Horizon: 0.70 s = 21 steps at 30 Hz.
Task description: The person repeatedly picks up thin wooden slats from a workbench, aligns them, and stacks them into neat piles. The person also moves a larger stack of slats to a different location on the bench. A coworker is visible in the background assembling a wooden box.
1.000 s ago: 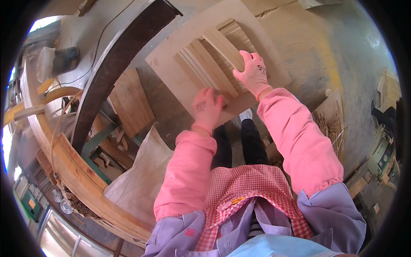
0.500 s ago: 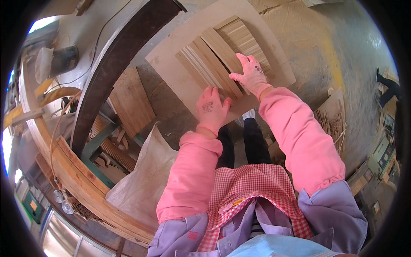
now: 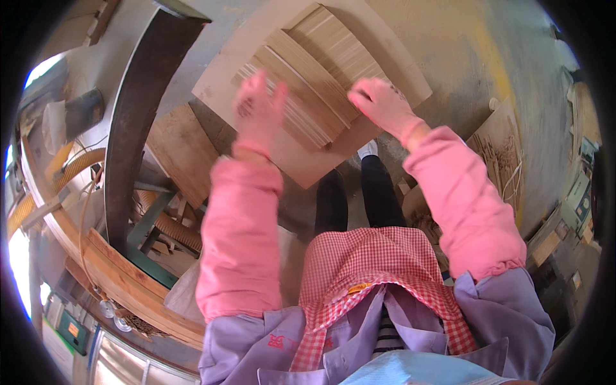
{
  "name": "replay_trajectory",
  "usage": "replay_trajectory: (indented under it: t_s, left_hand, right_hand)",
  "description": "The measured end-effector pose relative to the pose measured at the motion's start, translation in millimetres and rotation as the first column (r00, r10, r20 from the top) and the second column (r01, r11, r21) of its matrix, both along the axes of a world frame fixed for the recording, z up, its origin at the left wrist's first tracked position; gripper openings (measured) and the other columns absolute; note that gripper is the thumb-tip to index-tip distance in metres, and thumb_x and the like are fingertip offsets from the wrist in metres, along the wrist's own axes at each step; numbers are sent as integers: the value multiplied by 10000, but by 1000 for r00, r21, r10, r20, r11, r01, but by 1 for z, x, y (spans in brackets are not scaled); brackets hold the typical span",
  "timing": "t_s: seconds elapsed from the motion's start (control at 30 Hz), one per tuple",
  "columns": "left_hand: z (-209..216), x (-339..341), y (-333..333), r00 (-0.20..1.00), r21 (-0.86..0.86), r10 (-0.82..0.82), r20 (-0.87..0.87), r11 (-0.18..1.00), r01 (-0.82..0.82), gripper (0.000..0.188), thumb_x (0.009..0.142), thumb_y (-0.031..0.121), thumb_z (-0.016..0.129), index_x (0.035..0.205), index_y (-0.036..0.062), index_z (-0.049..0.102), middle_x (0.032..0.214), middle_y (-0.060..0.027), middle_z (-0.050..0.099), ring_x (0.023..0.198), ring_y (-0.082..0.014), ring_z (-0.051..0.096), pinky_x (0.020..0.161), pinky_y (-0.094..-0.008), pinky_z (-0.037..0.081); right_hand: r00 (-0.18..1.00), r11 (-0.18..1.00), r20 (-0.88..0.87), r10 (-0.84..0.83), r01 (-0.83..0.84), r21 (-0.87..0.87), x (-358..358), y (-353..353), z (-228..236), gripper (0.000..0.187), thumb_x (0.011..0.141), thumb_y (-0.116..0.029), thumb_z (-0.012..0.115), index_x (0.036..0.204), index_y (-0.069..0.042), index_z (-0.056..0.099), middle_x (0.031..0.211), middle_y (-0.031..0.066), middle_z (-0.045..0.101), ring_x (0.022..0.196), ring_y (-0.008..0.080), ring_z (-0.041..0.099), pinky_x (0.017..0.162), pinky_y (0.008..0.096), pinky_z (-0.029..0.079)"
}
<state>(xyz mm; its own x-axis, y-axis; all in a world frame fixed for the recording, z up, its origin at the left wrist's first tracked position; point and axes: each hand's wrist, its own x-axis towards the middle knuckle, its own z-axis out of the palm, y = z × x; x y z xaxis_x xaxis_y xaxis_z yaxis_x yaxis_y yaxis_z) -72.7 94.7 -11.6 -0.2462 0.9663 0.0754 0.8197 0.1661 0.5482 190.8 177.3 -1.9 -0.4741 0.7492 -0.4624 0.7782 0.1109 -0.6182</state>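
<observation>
Bundles of thin wooden strips (image 3: 308, 70) lie side by side on a large pale board (image 3: 410, 74) in front of me. My left hand (image 3: 260, 115), in a pink glove and smeared by motion, is over the left edge of the bundles. Its thumb stands apart from the fingers, and nothing shows in it. My right hand (image 3: 388, 109), also gloved in pink, is near the right side of the bundles. Its fingers curl toward the thumb with a small dark gap between them; whatever they hold, if anything, is hidden.
A dark curved beam (image 3: 138, 96) rises at the left, beside a wooden panel (image 3: 179, 154). Nearer are a green metal frame (image 3: 151, 221), a ribbed yellow hose (image 3: 176, 231) and a long timber edge (image 3: 128, 273). Thin offcuts (image 3: 499, 151) lie on a board at the right.
My left hand has lifted off the strips and swung left and farther away. The right hand has come off the strips, its fingers now curled. The whole view has shifted slightly.
</observation>
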Motion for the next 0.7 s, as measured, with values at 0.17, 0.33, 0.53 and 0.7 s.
replay_trajectory:
  t_s: [0.17,0.33,0.53,0.7]
  left_hand:
    - [-24,-49,92,998,-203,-42,-54,979,30,576,978,435,585,1351,-3,552,1278,-269,621,1191,-421,586,996,-461,482]
    - [-34,-47,119,998,-484,-31,63,873,58,626,997,518,506,1413,51,533,1350,-223,608,1272,-398,549,1053,-451,444]
    - [-35,-44,119,995,-530,-61,73,843,90,599,994,536,492,1366,76,584,1311,-204,638,1251,-393,565,1042,-446,448]
    - [-31,-58,115,995,-433,-50,88,897,83,563,993,529,491,1306,83,631,1252,-210,664,1202,-409,583,1016,-446,453]
  right_hand:
    - [866,801,6,500,-460,-383,41,-46,-3,283,935,-316,553,958,-96,729,865,169,722,921,392,685,850,472,525]
    - [794,753,7,608,-574,-321,12,-54,-32,274,929,-248,518,927,-77,732,876,176,725,926,382,692,852,478,530]
    - [803,775,43,595,-559,-293,0,-44,-45,287,921,-232,510,938,-41,723,928,192,724,949,383,691,851,491,530]
    - [805,752,-71,589,-577,-319,9,-65,-48,246,942,-240,549,901,-35,680,852,191,703,892,394,673,820,479,522]
